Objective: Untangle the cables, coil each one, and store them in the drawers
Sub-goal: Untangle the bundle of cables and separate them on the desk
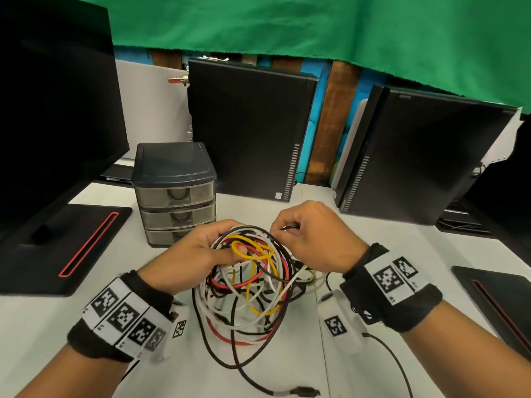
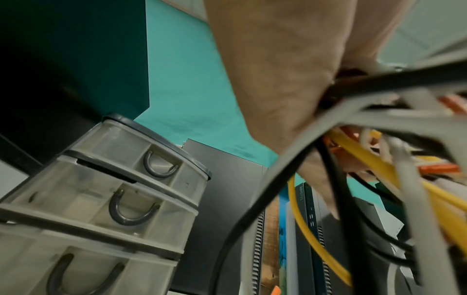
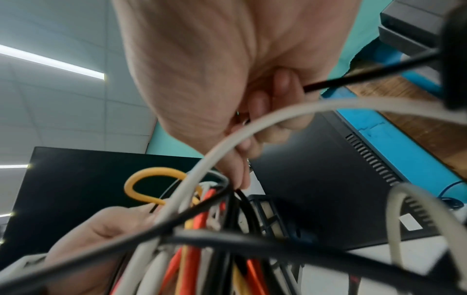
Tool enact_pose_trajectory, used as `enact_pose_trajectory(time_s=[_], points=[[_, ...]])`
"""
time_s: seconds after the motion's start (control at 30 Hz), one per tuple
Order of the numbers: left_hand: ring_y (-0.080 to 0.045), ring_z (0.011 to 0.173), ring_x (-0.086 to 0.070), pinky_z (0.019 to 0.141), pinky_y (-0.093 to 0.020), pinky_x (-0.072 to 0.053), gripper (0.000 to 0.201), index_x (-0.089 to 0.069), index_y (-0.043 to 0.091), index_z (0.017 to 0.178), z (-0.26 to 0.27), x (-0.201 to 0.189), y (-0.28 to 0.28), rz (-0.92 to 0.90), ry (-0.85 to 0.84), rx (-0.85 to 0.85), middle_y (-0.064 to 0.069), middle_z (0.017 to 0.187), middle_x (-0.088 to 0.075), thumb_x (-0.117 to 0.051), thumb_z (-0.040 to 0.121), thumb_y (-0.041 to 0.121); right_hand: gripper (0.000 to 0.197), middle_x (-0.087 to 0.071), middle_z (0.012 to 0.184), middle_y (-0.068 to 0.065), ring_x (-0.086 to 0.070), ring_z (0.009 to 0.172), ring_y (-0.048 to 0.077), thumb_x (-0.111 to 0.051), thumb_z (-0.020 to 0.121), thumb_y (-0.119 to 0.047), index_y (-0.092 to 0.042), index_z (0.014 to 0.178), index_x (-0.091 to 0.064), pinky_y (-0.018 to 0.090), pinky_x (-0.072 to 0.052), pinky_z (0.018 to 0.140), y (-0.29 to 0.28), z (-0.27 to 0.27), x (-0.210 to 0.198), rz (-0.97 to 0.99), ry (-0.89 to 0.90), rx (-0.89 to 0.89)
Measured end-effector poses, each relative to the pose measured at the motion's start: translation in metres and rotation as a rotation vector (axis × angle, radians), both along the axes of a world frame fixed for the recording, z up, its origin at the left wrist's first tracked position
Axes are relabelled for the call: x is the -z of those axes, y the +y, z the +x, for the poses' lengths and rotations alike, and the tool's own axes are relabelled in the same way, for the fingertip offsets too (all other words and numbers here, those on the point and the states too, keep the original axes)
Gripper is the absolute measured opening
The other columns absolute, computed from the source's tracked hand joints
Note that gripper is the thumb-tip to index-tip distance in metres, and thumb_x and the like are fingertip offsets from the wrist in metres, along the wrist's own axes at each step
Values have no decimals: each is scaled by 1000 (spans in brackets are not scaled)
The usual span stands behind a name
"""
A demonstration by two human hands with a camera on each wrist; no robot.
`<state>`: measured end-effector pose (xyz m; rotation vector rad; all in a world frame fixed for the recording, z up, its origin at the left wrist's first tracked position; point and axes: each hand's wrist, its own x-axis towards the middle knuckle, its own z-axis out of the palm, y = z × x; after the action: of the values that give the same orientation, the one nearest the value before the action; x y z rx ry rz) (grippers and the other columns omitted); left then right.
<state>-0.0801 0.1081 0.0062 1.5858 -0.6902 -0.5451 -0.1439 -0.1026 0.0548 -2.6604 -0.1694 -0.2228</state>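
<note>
**Both hands in the cable tangle**

Cable tangle [image 1: 247,285] is held over the white table [image 1: 287,374] just in front of the 3-drawer organizer [image 1: 175,193], drawers all closed. Loops hang downward; one black lead trails toward the viewer, plug [image 1: 304,392] lying flat, pointing right. Left hand [image 1: 186,257] curls round the bundle's top, thumb through a yellow loop. Right hand [image 1: 313,239] pinches a thin black cable [image 3: 353,76], fingers tight.

White bench [image 1: 373,377] bearing a black monitor [image 1: 51,110] at left, two upright black computer towers [image 1: 247,130] [image 1: 425,156]; green cloth [image 1: 316,24] hangs behind.
</note>
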Motion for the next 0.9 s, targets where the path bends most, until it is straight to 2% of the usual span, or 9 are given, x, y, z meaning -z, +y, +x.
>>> enact_pose_trajectory(time_s=[0.1,0.17,0.3,0.4,0.5,0.6,0.7,0.8,0.9], points=[[-30,104,-70,94,-43,-52,23,-72,21,109,2,3,-2,-6,11,-66,-11,110,-74,-65,90,10,20,-68,102,-11,-61,92,7,-59,98,-24,-23,110,-74,34,-53,90,-2,1,-2,-25,-25,-8],[-28,98,-71,91,-41,-54,23,-72,17,108,3,4,-5,-31,66,-142,-13,108,-74,-60,94,3,25,-63,108,-11,-57,100,6,-61,96,-30,-26,120,-68,28,-48,91,-4,-5,-4,23,-155,27],[-27,89,-73,80,-37,-57,23,-68,8,114,5,3,-8,-144,275,-252,-16,105,-75,-54,97,3,19,-65,97,-15,-58,96,4,-64,93,-36,-26,108,-70,24,-48,83,12,-39,-7,181,-439,68],[-33,96,-72,86,-43,-56,25,-68,6,115,5,2,-10,-194,348,-281,-18,107,-74,-50,98,3,22,-67,89,-17,-59,88,3,-59,92,-43,-28,98,-74,34,-51,80,43,-57,1,105,-358,-51],[-33,98,-71,91,-44,-55,23,-67,4,115,1,3,-14,-209,376,-324,-20,107,-74,-50,99,3,17,-70,89,-13,-60,85,9,-62,90,-38,-27,94,-74,38,-51,80,61,-54,21,-40,-258,-116],[-37,104,-69,95,-48,-54,23,-66,5,116,-3,2,-17,-203,383,-350,-19,107,-74,-51,99,4,16,-69,84,-12,-60,79,9,-63,89,-37,-27,90,-75,33,-51,76,65,-43,39,-53,-207,-69],[-39,105,-69,97,-51,-53,21,-66,7,114,-5,3,-20,-187,373,-374,-17,104,-75,-53,99,5,26,-65,74,-13,-55,71,6,-62,87,-49,-27,82,-74,26,-45,65,69,-37,49,-29,-242,31],[-31,97,-73,91,-46,-56,19,-67,9,113,-6,3,-21,-187,374,-392,-13,101,-76,-55,99,7,27,-62,75,-14,-53,74,7,-64,84,-52,-28,81,-76,25,-43,64,74,-36,54,-47,-286,65],[-27,95,-74,86,-41,-57,17,-67,10,112,-7,3,-22,-198,357,-391,-11,100,-77,-57,98,10,21,-58,75,-14,-52,74,6,-65,84,-44,-27,78,-74,26,-45,63,77,-35,60,39,-269,78]])
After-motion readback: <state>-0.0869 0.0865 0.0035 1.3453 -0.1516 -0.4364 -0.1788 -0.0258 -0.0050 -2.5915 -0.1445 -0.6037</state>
